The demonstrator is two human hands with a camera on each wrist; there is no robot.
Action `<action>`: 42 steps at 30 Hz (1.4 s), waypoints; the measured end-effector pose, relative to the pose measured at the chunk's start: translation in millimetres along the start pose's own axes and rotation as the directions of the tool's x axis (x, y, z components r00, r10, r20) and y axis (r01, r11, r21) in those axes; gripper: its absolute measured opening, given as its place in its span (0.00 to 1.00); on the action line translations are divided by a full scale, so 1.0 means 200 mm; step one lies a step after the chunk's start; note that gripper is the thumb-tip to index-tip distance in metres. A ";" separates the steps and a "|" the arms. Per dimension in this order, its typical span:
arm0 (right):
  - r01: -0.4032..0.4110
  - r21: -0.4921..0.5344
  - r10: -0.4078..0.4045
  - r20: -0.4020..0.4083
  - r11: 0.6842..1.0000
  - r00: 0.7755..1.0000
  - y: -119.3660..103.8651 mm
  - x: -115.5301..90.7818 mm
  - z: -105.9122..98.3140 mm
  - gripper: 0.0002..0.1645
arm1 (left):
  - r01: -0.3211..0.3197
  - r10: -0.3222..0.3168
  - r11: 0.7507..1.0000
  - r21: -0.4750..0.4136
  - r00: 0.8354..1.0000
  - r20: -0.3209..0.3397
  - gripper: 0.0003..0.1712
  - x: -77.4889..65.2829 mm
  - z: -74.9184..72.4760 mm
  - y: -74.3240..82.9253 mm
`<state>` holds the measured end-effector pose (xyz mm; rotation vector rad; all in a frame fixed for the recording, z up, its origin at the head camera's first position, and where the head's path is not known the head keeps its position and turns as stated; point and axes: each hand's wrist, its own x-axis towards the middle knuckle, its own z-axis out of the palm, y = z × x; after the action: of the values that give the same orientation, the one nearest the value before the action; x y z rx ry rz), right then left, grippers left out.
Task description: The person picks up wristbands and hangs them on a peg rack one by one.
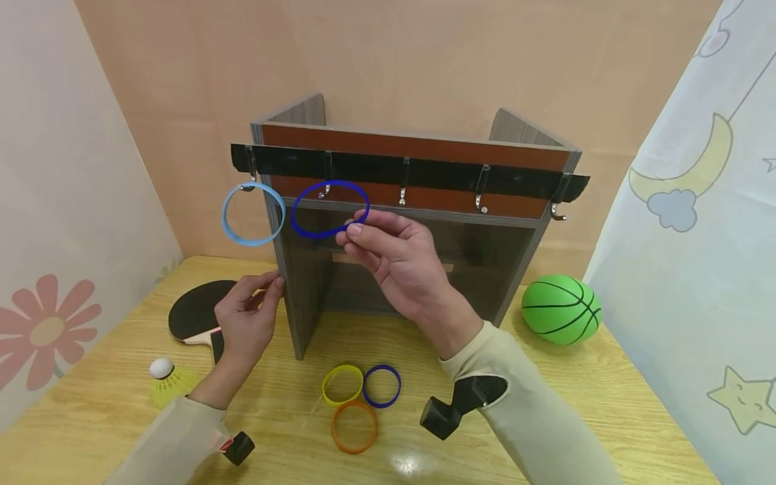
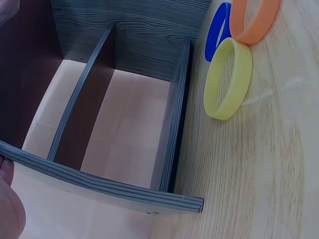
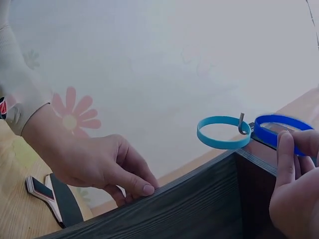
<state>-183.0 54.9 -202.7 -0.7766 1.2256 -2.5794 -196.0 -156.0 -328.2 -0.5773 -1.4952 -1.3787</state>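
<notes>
My right hand (image 1: pixel 403 263) pinches a dark blue silicone wristband (image 1: pixel 299 229) between thumb and fingers. Its far side is level with the second hook (image 1: pixel 326 191) from the left; whether it catches the hook I cannot tell. A light blue wristband (image 1: pixel 225 225) hangs on the leftmost hook (image 1: pixel 251 180). My left hand (image 1: pixel 248 316) rests its fingertips against the outer side of the grey wooden shelf (image 1: pixel 294 296), near its front edge. On the table lie a yellow wristband (image 2: pixel 228 89), an orange wristband (image 1: pixel 354 451) and another dark blue wristband (image 1: pixel 398 391).
Three more hooks, such as the middle one (image 1: pixel 403 197), hang from the black strip (image 1: pixel 364 165) across the shelf. A black table tennis bat (image 1: pixel 194 310) and a yellow shuttlecock (image 1: pixel 170 384) lie left. A green ball (image 1: pixel 560 310) sits right on the wooden table (image 1: pixel 461 451).
</notes>
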 end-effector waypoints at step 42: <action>-0.173 -0.213 0.124 -0.223 0.962 0.967 0.11 -0.06 -0.16 0.04 | -0.015 0.015 1.000 0.004 1.000 -0.006 0.08 0.00 0.00 0.01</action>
<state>-190.8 67.4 -240.9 -0.4376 1.6024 -2.4721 -194.5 -154.8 -328.2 -0.5803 -1.4862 -1.3646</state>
